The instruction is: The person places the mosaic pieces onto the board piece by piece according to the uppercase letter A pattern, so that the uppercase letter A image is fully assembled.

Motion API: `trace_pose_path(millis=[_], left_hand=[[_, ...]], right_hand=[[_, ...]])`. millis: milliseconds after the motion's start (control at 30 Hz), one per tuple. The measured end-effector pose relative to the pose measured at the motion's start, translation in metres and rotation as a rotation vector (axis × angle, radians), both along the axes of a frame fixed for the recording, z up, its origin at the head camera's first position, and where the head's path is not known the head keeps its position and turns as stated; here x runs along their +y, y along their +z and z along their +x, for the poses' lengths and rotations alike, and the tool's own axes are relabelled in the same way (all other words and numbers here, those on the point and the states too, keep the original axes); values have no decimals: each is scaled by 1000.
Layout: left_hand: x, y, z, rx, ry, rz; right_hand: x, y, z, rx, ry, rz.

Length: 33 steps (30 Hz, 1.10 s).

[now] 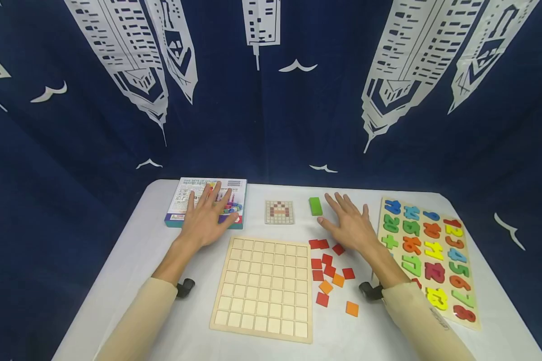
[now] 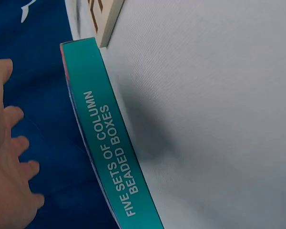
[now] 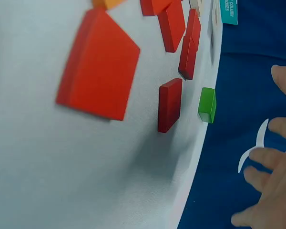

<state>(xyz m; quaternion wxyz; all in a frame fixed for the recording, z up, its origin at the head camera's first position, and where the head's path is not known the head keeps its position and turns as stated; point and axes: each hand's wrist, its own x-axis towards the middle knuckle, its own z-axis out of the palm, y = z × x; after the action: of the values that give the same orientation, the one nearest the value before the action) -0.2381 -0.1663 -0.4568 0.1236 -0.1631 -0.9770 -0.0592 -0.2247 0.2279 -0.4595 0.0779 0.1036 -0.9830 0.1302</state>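
Observation:
My left hand [image 1: 204, 220], fingers spread, is over the lower part of a flat printed box [image 1: 176, 205]; the left wrist view shows the hand [image 2: 12, 167] beside the box's teal side [image 2: 109, 133], and it holds nothing. My right hand [image 1: 353, 226], also spread and holding nothing, is just right of a green block [image 1: 315, 206]. In the right wrist view the hand [image 3: 271, 176] is apart from the green block [image 3: 207, 105]. Below it lie several red tiles [image 1: 322, 299] and orange tiles [image 1: 352, 308]. A wooden grid board [image 1: 264, 286] lies between the forearms.
A small patterned card [image 1: 279, 212] lies between the hands, above the grid board. At the right, partly behind my right forearm, is a board of coloured number pieces [image 1: 433, 260]. A dark blue curtain [image 1: 262, 135] with white prints hangs behind the white table [image 1: 131, 281].

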Motion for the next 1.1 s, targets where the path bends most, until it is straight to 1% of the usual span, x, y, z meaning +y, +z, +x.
trace_pose_path(millis=[100,200,300,400,467,567,667,767,800,867,900,1000,1100], left_hand=[[-2,1,10,-17,-74,45],[-5,2,22,-60,-170,98],[-8,2,34,-101,-261,133],[-12,1,46,-141,-328,151],[-14,0,53,-177,-362,160],[-17,-2,63,-258,-399,169],[-22,-5,70,-368,-424,161],[-28,-11,75,-480,-428,149],[-30,-14,76,-503,-431,143],[-33,-18,78,-536,-434,138],[-34,-20,79,-541,-436,131],[-35,-24,81,-534,-443,103],[-35,-26,82,-515,-442,82]], right_hand=[[1,0,5,-40,37,-32],[2,-1,10,-61,79,-66],[4,-3,15,-88,135,-110],[5,-7,18,-129,172,-161],[6,-8,19,-152,185,-205],[7,-11,20,-170,197,-248],[7,-12,19,-202,219,-296],[5,-14,20,-239,243,-331],[4,-14,20,-249,250,-338],[2,-15,20,-267,260,-332],[1,-15,20,-276,264,-324],[-2,-17,21,-303,272,-291],[-4,-19,21,-309,279,-251]])
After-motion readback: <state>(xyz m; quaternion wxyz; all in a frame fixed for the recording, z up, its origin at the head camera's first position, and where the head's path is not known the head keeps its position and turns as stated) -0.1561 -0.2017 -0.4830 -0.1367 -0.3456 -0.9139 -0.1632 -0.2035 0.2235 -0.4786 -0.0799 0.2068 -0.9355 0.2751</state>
